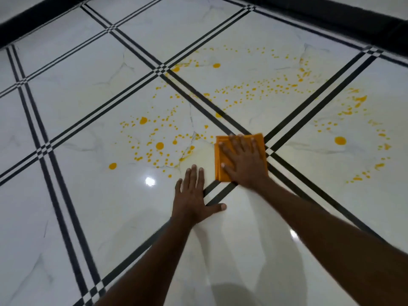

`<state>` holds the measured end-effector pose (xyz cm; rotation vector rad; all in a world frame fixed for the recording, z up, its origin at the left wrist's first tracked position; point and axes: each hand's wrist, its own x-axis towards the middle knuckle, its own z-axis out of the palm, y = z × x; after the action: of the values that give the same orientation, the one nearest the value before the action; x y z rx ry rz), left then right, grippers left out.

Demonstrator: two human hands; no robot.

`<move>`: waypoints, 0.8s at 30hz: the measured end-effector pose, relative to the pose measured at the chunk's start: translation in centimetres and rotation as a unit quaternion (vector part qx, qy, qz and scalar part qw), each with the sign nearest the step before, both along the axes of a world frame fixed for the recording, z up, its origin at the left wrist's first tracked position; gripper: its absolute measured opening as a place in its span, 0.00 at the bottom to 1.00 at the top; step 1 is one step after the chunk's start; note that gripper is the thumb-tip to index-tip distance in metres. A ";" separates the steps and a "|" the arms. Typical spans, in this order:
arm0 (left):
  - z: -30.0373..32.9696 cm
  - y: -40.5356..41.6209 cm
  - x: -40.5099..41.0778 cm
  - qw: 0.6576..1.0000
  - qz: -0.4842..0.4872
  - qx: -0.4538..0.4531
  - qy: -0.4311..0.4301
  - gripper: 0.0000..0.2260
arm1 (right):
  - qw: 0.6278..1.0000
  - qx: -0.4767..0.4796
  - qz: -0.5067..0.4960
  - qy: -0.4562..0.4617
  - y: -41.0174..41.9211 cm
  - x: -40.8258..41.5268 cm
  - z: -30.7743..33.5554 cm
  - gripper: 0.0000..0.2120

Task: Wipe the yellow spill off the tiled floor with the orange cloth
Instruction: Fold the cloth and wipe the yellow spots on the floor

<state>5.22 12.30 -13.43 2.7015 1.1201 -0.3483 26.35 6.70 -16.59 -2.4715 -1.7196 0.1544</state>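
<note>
Right hand [244, 161] flat on the folded orange cloth [239, 157], fingers spread and straight, pressing it onto the tiled floor [66, 213] where the black lines cross; left hand [194, 195] beside it, palm down, fingers straight on bare tile; yellow spill [159, 145] dots the tiles beyond and to both sides.

The orange cloth [239, 140] lies folded into a flat square on the tiled floor [72, 195], over a crossing of black tile lines. The yellow spill [159, 145] is scattered in drops and larger blots across several glossy white tiles, to the left of, beyond and to the right of the cloth, with smeared streaks at the far right.
</note>
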 end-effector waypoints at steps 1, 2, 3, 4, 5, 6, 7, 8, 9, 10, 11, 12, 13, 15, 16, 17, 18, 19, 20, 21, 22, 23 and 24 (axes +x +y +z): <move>-0.2 0.3 -0.4 1.000 -0.004 -0.002 -0.001 0.58 | 1.000 -0.006 -0.028 -0.003 0.7 1.9 -0.2 0.34; -0.2 0.4 -0.5 1.000 -0.009 -0.006 -0.006 0.58 | 0.998 -0.004 -0.069 -0.003 0.4 3.4 -0.3 0.34; -0.2 0.4 -0.5 1.000 -0.011 -0.011 -0.010 0.57 | 0.993 0.011 -0.118 -0.006 -0.7 4.1 -0.4 0.34; -0.2 0.3 -0.3 1.000 -0.009 -0.015 -0.013 0.57 | 0.985 0.029 -0.167 -0.008 -2.0 3.7 -0.5 0.35; -0.2 0.2 -0.3 1.000 -0.006 -0.017 -0.014 0.57 | 0.979 0.038 -0.200 -0.008 -3.1 2.4 -0.5 0.35; -0.1 0.3 -0.3 1.000 -0.004 -0.019 -0.012 0.57 | 0.978 0.032 -0.205 -0.007 -3.7 0.5 -0.3 0.35; 0.0 0.3 -0.3 1.000 -0.005 -0.019 -0.009 0.57 | 0.984 0.026 -0.178 -0.006 -3.7 -1.3 -0.4 0.36; 0.1 0.4 -0.3 1.000 -0.006 -0.018 -0.007 0.57 | 0.992 0.018 -0.125 -0.004 -3.2 -2.5 -0.3 0.36; 0.0 0.7 -0.3 1.000 -0.006 -0.019 -0.005 0.57 | 0.998 0.011 -0.059 -0.008 -1.9 -2.7 -0.3 0.35; -0.1 0.6 -0.2 1.000 -0.006 -0.024 -0.001 0.58 | 1.000 0.007 -0.019 -0.015 -0.6 -1.8 -0.4 0.35; -0.1 0.7 -0.1 1.000 -0.007 -0.025 0.005 0.58 | 1.000 -0.004 -0.019 -0.009 0.5 -0.3 -0.1 0.35; -0.1 0.7 -0.2 1.000 -0.007 -0.024 0.008 0.58 | 0.998 -0.005 -0.056 -0.006 0.9 1.7 -0.2 0.35; -0.1 0.7 -0.2 1.000 -0.008 -0.022 0.007 0.58 | 0.993 -0.004 -0.114 -0.002 0.2 3.8 -0.2 0.35; -0.2 0.7 -0.3 1.000 -0.003 -0.019 0.001 0.58 | 0.975 0.028 -0.220 -0.007 -3.8 5.0 -0.3 0.34; -0.2 0.6 -0.1 1.000 0.000 -0.018 -0.003 0.59 | 0.964 0.039 -0.262 -0.015 -6.3 3.9 -0.2 0.34; -0.2 0.6 -0.1 1.000 0.002 -0.017 -0.002 0.59 | 0.958 0.037 -0.285 -0.017 -8.1 1.7 0.0 0.35; -0.1 0.3 0.2 1.000 0.002 -0.021 0.004 0.60 | 0.959 0.039 -0.279 -0.017 -9.0 -0.6 0.1 0.35; 0.2 0.3 0.4 1.000 -0.001 -0.019 0.016 0.60 | 0.969 0.034 -0.244 -0.003 -8.5 -2.3 0.2 0.35; 0.5 0.2 0.7 0.999 -0.002 -0.015 0.029 0.61 | 0.983 0.031 -0.179 0.003 -7.4 -3.4 0.1 0.35; 0.9 0.2 1.0 0.999 -0.001 -0.005 0.041 0.61 | 0.994 0.024 -0.108 0.005 -5.4 -3.7 0.0 0.35; 1.3 0.3 1.4 0.999 -0.002 0.007 0.051 0.61 | 0.998 0.017 -0.063 0.009 -3.6 -2.9 -0.1 0.35; 1.7 0.4 1.8 0.998 -0.008 0.021 0.058 0.59 | 0.999 0.007 -0.050 0.018 -2.4 -1.4 -0.2 0.35; 2.0 0.5 2.1 0.998 -0.016 0.030 0.062 0.58 | 0.997 0.007 -0.073 0.014 -2.2 0.5 -0.4 0.34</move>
<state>7.30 12.81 -11.39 2.7858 1.1386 -0.5017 26.81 4.46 -17.01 -2.5601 -1.5182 0.1603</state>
